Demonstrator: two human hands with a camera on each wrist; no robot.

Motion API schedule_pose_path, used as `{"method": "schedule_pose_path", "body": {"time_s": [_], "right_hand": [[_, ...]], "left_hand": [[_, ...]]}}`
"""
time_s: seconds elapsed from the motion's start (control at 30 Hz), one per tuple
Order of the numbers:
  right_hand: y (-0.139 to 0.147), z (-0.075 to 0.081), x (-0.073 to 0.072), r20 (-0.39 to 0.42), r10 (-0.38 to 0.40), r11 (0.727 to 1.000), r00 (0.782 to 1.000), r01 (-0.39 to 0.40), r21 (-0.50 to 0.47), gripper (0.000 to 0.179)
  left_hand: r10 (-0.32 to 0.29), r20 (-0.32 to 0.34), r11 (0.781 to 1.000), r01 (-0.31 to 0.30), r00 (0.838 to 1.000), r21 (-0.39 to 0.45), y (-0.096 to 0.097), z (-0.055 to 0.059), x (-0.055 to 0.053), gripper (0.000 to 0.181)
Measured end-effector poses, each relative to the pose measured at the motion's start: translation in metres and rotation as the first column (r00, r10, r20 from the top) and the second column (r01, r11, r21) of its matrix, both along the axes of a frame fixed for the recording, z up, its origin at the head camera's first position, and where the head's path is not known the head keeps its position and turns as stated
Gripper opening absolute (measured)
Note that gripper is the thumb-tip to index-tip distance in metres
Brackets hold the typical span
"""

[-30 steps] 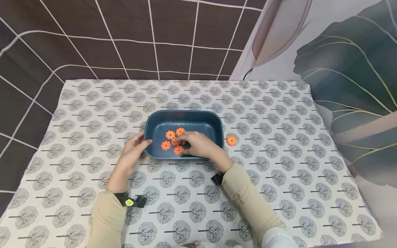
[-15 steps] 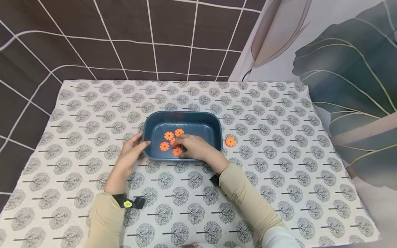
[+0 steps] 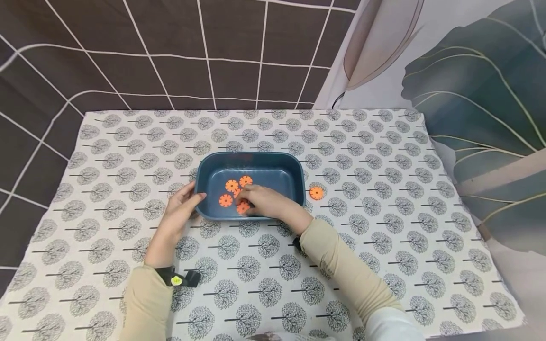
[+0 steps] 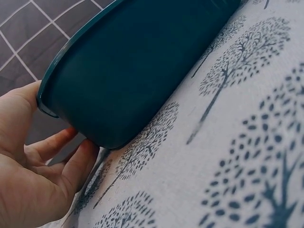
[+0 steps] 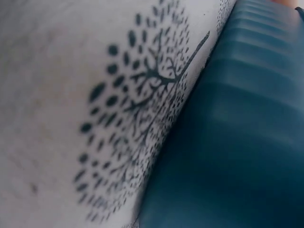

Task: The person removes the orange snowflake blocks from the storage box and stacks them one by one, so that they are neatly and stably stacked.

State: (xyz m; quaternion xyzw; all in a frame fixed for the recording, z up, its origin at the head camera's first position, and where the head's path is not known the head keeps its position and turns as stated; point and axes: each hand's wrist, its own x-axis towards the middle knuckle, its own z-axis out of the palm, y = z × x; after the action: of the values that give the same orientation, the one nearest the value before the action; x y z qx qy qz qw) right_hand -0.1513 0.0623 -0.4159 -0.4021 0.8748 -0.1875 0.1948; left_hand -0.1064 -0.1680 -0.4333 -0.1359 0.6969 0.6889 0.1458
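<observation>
A dark blue-green rectangular tub [image 3: 273,176] stands on the table, with several orange notched discs [image 3: 225,201] lying on its floor. My left hand [image 3: 178,210] grips the tub's left end, thumb over the rim. In the left wrist view, the left hand's fingers [image 4: 80,164] sit against the outer wall [image 4: 114,80], low down. Inside the tub, my right hand [image 3: 266,202] has curled fingers around one orange disc that they partly cover; another lies by the thumb. The right wrist view shows only the tub's outer wall [image 5: 228,142] and cloth.
One more orange disc [image 3: 317,192] lies on the cloth just right of the tub. A tree-patterned tablecloth [image 3: 375,284] covers the table. Behind its far edge hangs a dark curtain [image 3: 170,76] with white grid lines.
The right hand's fingers shift slightly over the discs inside the tub. The left hand keeps its grip on the rim. The head view drifts a little.
</observation>
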Motion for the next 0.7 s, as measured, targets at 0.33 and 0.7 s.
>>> {"method": "schedule_pose_path", "body": {"time_s": [0.33,0.7], "right_hand": [[-0.0011,-0.0016,0.0018,0.047,-0.038,0.999,0.998,0.039,-0.019,0.032],[-0.0027,0.0015,-0.0008,0.018,-0.044,0.999,0.999,0.044,0.014,0.033]], "left_hand": [[-0.007,0.024,1.0,0.007,1.0,-0.024,-0.0006,-0.0001,0.0009,0.068],[0.004,0.0,1.0,-0.004,1.0,-0.022,0.0003,-0.0007,0.0008,0.065]]}}
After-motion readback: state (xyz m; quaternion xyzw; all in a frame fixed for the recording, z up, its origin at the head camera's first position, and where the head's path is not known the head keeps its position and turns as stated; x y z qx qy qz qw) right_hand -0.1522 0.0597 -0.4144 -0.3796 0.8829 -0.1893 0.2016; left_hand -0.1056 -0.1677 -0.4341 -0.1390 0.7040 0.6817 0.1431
